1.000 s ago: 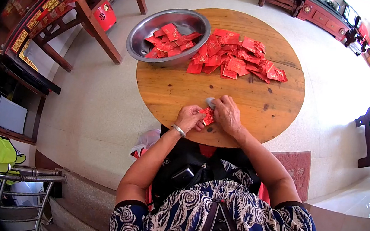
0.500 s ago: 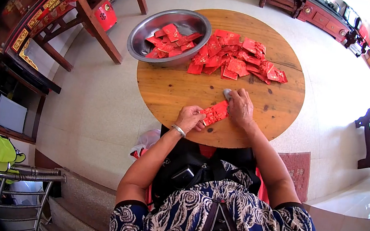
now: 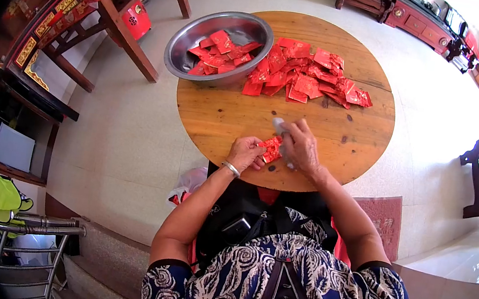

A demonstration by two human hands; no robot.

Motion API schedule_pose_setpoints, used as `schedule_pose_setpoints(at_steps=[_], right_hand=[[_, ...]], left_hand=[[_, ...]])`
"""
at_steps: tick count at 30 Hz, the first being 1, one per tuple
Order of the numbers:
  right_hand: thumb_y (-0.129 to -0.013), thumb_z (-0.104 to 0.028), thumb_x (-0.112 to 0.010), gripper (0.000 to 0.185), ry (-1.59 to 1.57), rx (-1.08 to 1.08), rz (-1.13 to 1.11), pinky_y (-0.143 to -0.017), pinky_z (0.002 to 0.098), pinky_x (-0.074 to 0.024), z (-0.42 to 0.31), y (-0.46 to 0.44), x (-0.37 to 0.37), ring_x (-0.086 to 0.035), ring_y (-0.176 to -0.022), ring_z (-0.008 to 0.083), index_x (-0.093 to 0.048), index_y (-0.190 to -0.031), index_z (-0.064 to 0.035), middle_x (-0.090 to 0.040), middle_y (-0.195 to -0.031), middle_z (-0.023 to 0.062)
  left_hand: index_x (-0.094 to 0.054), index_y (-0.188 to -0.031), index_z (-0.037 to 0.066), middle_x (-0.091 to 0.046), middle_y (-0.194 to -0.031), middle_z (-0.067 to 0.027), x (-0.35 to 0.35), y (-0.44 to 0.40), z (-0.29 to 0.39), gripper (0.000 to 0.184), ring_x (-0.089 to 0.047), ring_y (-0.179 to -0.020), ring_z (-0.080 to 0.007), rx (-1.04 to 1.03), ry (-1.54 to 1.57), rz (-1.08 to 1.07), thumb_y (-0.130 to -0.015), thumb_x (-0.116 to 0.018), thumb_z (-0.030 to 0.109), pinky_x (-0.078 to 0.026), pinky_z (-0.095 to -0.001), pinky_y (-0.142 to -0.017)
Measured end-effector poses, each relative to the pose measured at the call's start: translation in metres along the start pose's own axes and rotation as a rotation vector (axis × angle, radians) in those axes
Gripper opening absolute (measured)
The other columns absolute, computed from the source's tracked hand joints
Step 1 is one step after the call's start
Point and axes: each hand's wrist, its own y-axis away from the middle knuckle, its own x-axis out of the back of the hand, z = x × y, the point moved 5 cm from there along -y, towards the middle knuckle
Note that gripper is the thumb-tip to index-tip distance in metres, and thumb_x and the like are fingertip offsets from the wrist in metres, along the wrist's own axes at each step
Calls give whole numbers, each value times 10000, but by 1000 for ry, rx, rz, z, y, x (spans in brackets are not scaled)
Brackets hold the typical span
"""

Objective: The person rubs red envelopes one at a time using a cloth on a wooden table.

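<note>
My left hand (image 3: 245,153) pinches the left end of a red envelope (image 3: 271,148) with a gold pattern, just above the near part of the round wooden table. Close by on the right, my right hand (image 3: 301,147) is wrapped round a grey-white object (image 3: 278,124), whose ends show above and below the fingers. It is blurred and its kind is unclear. The fingers of this hand cover the envelope's right end. Beyond both hands lies a loose pile of red envelopes (image 3: 305,84). More red envelopes (image 3: 221,56) fill the bottom of a metal basin (image 3: 174,59).
The round wooden table (image 3: 226,111) has the basin overhanging its far left edge. A carved wooden table (image 3: 127,35) stands to the left, a metal rack (image 3: 36,221) with a yellow-green bag (image 3: 0,198) at lower left. A red mat (image 3: 386,223) lies at right.
My right hand has moved left along the envelope with the grey-white object and now covers more of it. My left hand stays nearly where it was.
</note>
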Motion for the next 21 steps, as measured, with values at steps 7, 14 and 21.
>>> schedule_pose_setpoints(at_steps=[7,14,21], right_hand=[[-807,-48,-569,209,53,131,-98,-690,438,-492,-10,12,-30,-568,-820,356,-628,-1007,-43,-542,-873,154],[-804,-61,-574,217,62,-31,-125,-721,438,-488,0,12,-31,-566,-852,355,-634,-1012,-49,-544,-862,160],[-794,-65,-584,216,102,-44,-133,-716,440,-484,13,14,-34,-558,-854,347,-624,-1006,-59,-530,-865,150]], left_hand=[[-608,-965,36,-654,-746,-62,-1,-1,0,114,-623,-543,-111,-13,-49,-6,-897,-595,127,-533,-240,-460],[-602,-949,32,-655,-758,-56,-1,0,1,110,-619,-540,-105,-28,-42,-7,-898,-597,130,-532,-233,-463],[-599,-945,40,-659,-755,-54,-1,0,0,110,-618,-535,-102,-15,-25,3,-896,-618,136,-528,-234,-452]])
